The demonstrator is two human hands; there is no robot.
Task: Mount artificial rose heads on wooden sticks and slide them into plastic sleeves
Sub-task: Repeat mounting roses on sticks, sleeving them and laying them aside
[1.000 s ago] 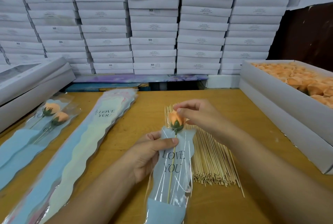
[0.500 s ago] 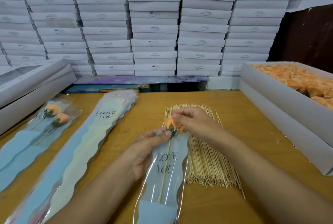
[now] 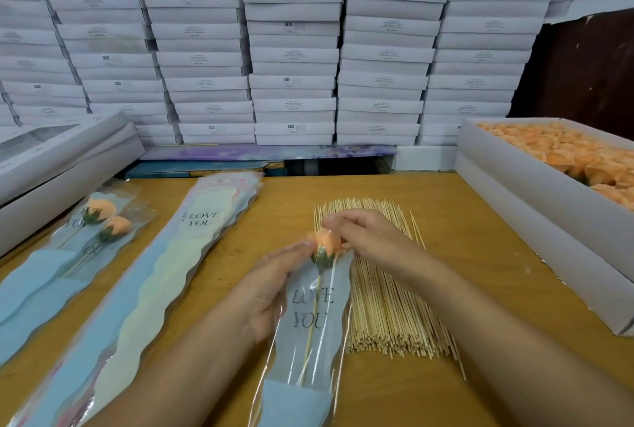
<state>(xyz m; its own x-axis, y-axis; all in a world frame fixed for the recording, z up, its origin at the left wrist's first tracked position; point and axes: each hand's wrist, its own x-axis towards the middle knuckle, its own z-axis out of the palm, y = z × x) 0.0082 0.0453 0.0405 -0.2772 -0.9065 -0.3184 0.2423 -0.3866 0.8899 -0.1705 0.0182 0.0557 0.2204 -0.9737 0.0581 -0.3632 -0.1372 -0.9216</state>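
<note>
I see a white box [image 3: 535,186] at the right edge of the frame, filled with loose orange rose heads [image 3: 579,159]. At centre, a clear plastic sleeve [image 3: 308,330] printed "LOVE YOU" holds one orange rose head [image 3: 327,243] on a wooden stick [image 3: 314,313]; the bloom sits at the sleeve's upper mouth. My left hand [image 3: 271,286] grips the sleeve's left edge, thumb stretched toward the bloom. My right hand [image 3: 363,238] pinches the rose head from the right with its fingertips. A bundle of bare wooden sticks [image 3: 387,299] lies on the wooden table [image 3: 463,255] under and just right of the sleeve. Left of centre lies a stack of empty sleeves [image 3: 144,289]; at lower left, two filled sleeves [image 3: 68,255] overlap. Grey-white boxes [image 3: 51,165] are stacked at upper left. Bare tabletop lies between the stick bundle and the right-hand box. Stacked white cartons [image 3: 291,49] wall off the far table edge.
</note>
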